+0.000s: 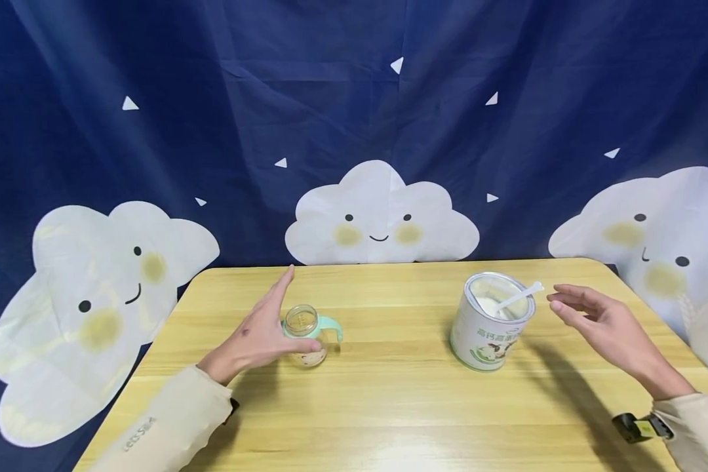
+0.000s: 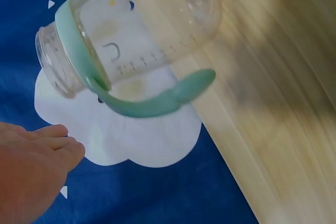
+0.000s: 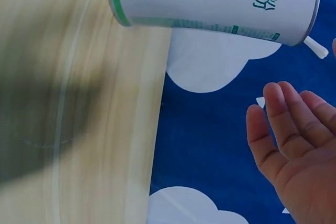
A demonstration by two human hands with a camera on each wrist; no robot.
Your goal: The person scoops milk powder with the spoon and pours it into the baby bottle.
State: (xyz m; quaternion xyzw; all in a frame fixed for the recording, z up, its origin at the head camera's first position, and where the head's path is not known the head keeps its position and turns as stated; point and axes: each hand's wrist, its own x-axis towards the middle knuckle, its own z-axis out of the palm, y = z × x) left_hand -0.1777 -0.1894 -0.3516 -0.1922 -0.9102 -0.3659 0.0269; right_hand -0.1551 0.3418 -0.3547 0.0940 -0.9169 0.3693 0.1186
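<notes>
A clear bottle (image 1: 301, 320) stands upright on the left part of the wooden bench (image 1: 389, 400), with a pale green collar and a curved green handle (image 1: 331, 323) that points to the right. Its neck is open at the top, and measuring marks show on its side in the left wrist view. The left hand (image 1: 265, 333) is at the bottle's left side, thumb and fingers (image 1: 280, 287) spread wide, the thumb passing in front of the bottle in the head view. Whether the hand touches the bottle, I cannot tell.

On the right part of the bench a white tin (image 1: 478, 334) stands upright and open, well apart from the bottle. It carries green lettering and a picture of a cow. Pale powder (image 1: 487, 305) lies inside, and a white spoon (image 1: 522, 295) leans in it, its handle sticking out over the right rim. The right hand (image 1: 604, 322) is in the air just beside that handle, holding nothing; its fingers are lightly bent, with a narrow gap between them and the thumb.

Both arms wear cream sleeves (image 1: 171, 419), and a dark band (image 1: 628, 427) sits at the right wrist. Behind the bench hangs a dark blue curtain (image 1: 342, 98) printed with smiling white clouds (image 1: 383, 213) and small white triangles (image 1: 397, 65).
</notes>
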